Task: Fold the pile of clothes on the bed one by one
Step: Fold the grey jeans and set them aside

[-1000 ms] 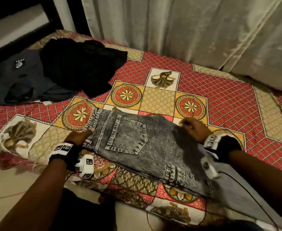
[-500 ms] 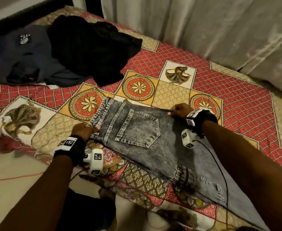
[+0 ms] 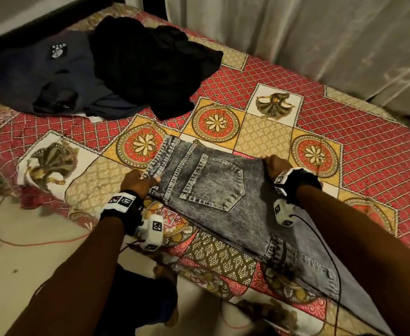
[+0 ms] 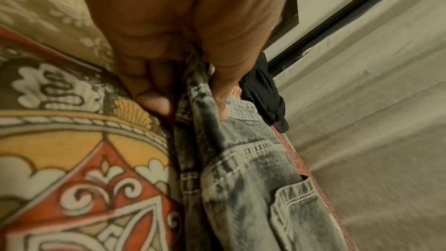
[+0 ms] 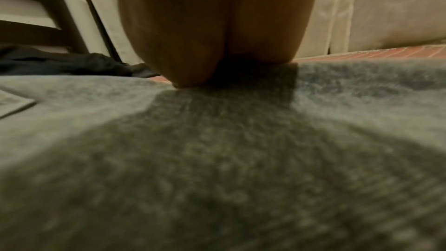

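Grey acid-washed jeans (image 3: 213, 187) lie on the patterned bed cover (image 3: 344, 132), doubled lengthwise with a back pocket facing up and the legs running off to the near right. My left hand (image 3: 138, 183) pinches the waistband at its near corner; the left wrist view shows thumb and fingers (image 4: 217, 91) closed over the denim (image 4: 253, 169). My right hand (image 3: 271, 164) sits at the far edge of the jeans by the seat, fingers curled over that edge. In the right wrist view the hand (image 5: 212, 26) rests on the denim (image 5: 217, 159) and hides its fingers.
A black garment (image 3: 150, 61) and a dark navy one (image 3: 41, 73) lie heaped at the bed's far left. Pale curtains (image 3: 320, 32) hang behind the bed. The bed's near edge meets a light floor (image 3: 29, 263) with a red cord (image 3: 9, 241).
My right hand has slid left along the far edge of the jeans, toward the waistband. The left hand has kept its hold on the waistband corner.
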